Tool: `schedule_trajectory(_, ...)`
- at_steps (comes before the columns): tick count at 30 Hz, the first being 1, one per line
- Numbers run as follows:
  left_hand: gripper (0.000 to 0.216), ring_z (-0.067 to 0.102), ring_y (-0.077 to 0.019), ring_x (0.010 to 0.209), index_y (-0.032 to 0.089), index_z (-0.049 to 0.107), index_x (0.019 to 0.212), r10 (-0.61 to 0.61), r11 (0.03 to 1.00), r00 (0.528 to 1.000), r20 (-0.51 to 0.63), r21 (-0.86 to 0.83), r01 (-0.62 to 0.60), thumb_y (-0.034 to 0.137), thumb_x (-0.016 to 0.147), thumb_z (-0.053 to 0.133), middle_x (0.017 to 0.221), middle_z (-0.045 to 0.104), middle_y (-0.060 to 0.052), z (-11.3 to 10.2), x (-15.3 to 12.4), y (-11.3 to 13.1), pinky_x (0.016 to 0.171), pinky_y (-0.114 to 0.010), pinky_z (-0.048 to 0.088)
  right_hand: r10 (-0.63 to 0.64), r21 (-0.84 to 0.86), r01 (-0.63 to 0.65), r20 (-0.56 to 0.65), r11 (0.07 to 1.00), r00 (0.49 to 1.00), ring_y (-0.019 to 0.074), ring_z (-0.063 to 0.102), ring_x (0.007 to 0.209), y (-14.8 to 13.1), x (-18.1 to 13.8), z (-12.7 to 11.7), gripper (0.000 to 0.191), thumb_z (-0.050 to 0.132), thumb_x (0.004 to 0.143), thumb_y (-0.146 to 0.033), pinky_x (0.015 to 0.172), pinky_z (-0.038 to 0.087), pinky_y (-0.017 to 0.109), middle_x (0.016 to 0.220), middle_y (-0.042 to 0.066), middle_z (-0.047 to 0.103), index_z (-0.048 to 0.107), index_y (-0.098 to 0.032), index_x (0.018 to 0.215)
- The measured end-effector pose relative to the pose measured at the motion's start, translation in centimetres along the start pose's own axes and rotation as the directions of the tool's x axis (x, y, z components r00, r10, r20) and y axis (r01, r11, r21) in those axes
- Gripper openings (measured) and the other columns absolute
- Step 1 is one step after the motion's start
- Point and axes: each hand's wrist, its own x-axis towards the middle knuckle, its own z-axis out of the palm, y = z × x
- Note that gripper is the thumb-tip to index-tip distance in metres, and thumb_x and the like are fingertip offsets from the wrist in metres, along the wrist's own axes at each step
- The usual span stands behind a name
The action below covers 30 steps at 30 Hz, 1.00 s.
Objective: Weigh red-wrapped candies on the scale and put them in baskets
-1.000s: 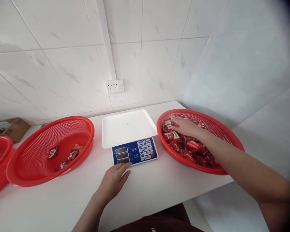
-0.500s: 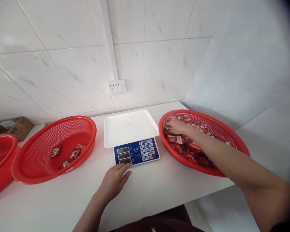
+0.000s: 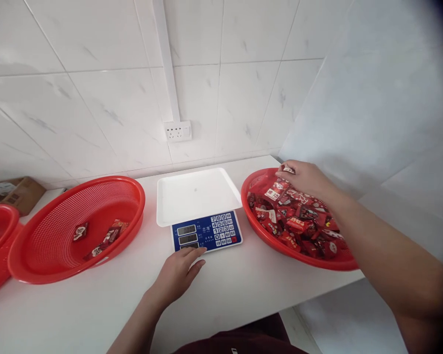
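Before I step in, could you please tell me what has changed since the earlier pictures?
The right hand has lifted up and rightward from among the wrapped sweets in the right basket, and now appears to grip a packet. The left hand stays at the front edge of the scale; the scale and left basket look unmoved.

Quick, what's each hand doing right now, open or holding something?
Left hand: open, at the front edge of the scale.
Right hand: holding a wrapped packet.

the wrappers (image 3: 275, 191) look like glossy film, the baskets (image 3: 107, 206) shiny plastic (smooth-rimmed), the white tray (image 3: 192, 196) smooth plastic.
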Motion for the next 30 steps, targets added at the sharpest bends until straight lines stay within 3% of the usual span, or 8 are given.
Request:
schedule_trajectory(5, 0.033, 0.061, -0.0209, 0.101, 0.029, 0.055, 0.12, -0.03, 0.987, 0.999, 0.025, -0.156, 0.033, 0.035, 0.091, 0.043, 0.113, 0.065, -0.004, -0.3, 1.1, 1.3, 0.082, -0.034, 0.053, 0.086, 0.171, -0.066, -0.113, 0.983, 0.99, 0.0149, 0.049, 0.059, -2.3, -1.5, -2.6, 0.016, 0.053, 0.074, -0.036, 0.056, 0.035, 0.026, 0.064, 0.0, 0.058, 0.057, -0.02, 0.074)
schedule_trajectory(9, 0.05, 0.045, -0.0256, 0.124, 0.03, 0.041, 0.134, -0.105, 0.906, 0.993, -0.055, -0.417, 0.073, 0.043, 0.086, 0.05, 0.136, 0.048, -0.007, -1.0, 2.3, 2.4, 0.099, -0.042, 0.043, 0.034, 0.385, -0.049, 0.046, 0.922, 0.998, 0.0136, 0.048, 0.058, -4.4, -3.2, -3.3, 0.022, 0.055, 0.073, -0.042, 0.056, 0.036, 0.026, 0.062, -0.002, 0.055, 0.056, -0.02, 0.075)
schedule_trajectory(11, 0.066, 0.033, -0.0271, 0.133, 0.03, 0.029, 0.141, -0.097, 0.794, 0.99, -0.106, -0.607, 0.013, 0.045, 0.082, 0.056, 0.145, 0.035, -0.009, -1.6, 3.0, 3.1, 0.106, -0.045, 0.033, -0.08, 0.464, -0.016, 0.187, 0.886, 0.979, 0.0129, 0.047, 0.057, -5.9, -4.1, -2.8, 0.025, 0.055, 0.074, -0.045, 0.055, 0.036, 0.026, 0.062, -0.002, 0.053, 0.054, -0.02, 0.073)
schedule_trajectory(14, 0.079, 0.023, -0.0284, 0.137, 0.032, 0.021, 0.143, -0.034, 0.465, 0.998, -0.056, -0.885, -0.034, 0.048, 0.077, 0.063, 0.15, 0.025, -0.009, -2.0, 4.2, 4.1, 0.107, -0.045, 0.029, -0.287, 0.51, 0.077, 0.349, 0.857, 0.892, 0.012, 0.046, 0.056, -8.4, -5.3, -0.9, 0.023, 0.056, 0.075, -0.043, 0.053, 0.036, 0.025, 0.062, -0.003, 0.051, 0.053, -0.02, 0.073)
schedule_trajectory(17, 0.076, 0.042, -0.0318, 0.126, 0.029, 0.035, 0.137, 0.038, 0.117, 0.99, 0.138, -0.984, 0.132, 0.043, 0.071, 0.071, 0.14, 0.042, -0.012, -1.7, 4.9, 4.8, 0.097, -0.045, 0.04, -0.409, 0.526, 0.158, 0.404, 0.836, 0.818, 0.0123, 0.048, 0.058, -10.9, -6.0, 1.6, 0.02, 0.053, 0.078, -0.04, 0.054, 0.038, 0.024, 0.063, -0.003, 0.054, 0.054, -0.02, 0.074)
schedule_trajectory(19, 0.063, 0.055, -0.0293, 0.112, 0.024, 0.048, 0.126, 0.014, -0.013, 0.976, 0.217, -0.976, 0.217, 0.036, 0.07, 0.074, 0.125, 0.056, -0.012, -1.3, 5.1, 4.9, 0.093, -0.044, 0.043, -0.427, 0.533, 0.176, 0.395, 0.828, 0.813, 0.0127, 0.05, 0.061, -12.1, -6.1, 3.1, 0.019, 0.051, 0.079, -0.039, 0.055, 0.04, 0.024, 0.067, -0.002, 0.056, 0.054, -0.021, 0.074)
schedule_trajectory(25, 0.046, 0.06, -0.0242, 0.101, 0.018, 0.055, 0.111, -0.225, -0.162, 0.961, 0.162, -0.979, 0.127, 0.027, 0.07, 0.074, 0.109, 0.064, -0.009, -1.1, 4.4, 4.3, 0.089, -0.039, 0.045, -0.416, 0.666, 0.04, 0.417, 0.745, 0.809, 0.0135, 0.056, 0.066, -13.5, -5.6, 5.3, 0.022, 0.05, 0.082, -0.043, 0.059, 0.045, 0.025, 0.072, -0.002, 0.059, 0.053, -0.021, 0.081)
schedule_trajectory(30, 0.038, 0.061, -0.0234, 0.1, 0.021, 0.054, 0.114, -0.318, -0.208, 0.94, 0.127, -0.976, 0.061, 0.036, 0.08, 0.063, 0.109, 0.064, -0.008, -1.9, 4.2, 4.0, 0.085, -0.036, 0.048, -0.386, 0.705, -0.036, 0.429, 0.709, 0.817, 0.0159, 0.061, 0.071, -13.3, -6.0, 5.4, 0.021, 0.055, 0.079, -0.041, 0.061, 0.048, 0.028, 0.079, -0.001, 0.065, 0.054, -0.022, 0.087)
